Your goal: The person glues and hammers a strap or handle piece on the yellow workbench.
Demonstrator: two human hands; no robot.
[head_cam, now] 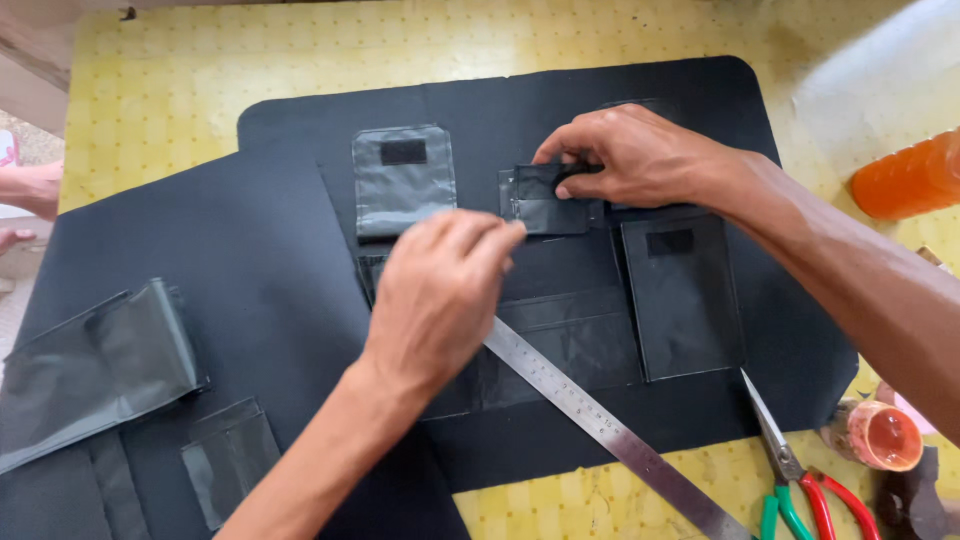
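— Where's that small black pocket piece (545,200)?

— Far middle of the big black sheet (300,260), between a grey plastic pocket (403,180) and a dark upright panel (682,295). Its long axis runs left to right.

— How does it look?

— Dark, slightly glossy, squarish, with a flap edge at the left.

— And the hands?

— The right hand (625,155) has its fingers pinched closed on the piece's top edge. The left hand (440,290) hovers just near it, fingers curled together, gripping nothing I can see. A steel ruler (610,435) lies slantwise on the counter (150,90), scissors (790,470) at the right.
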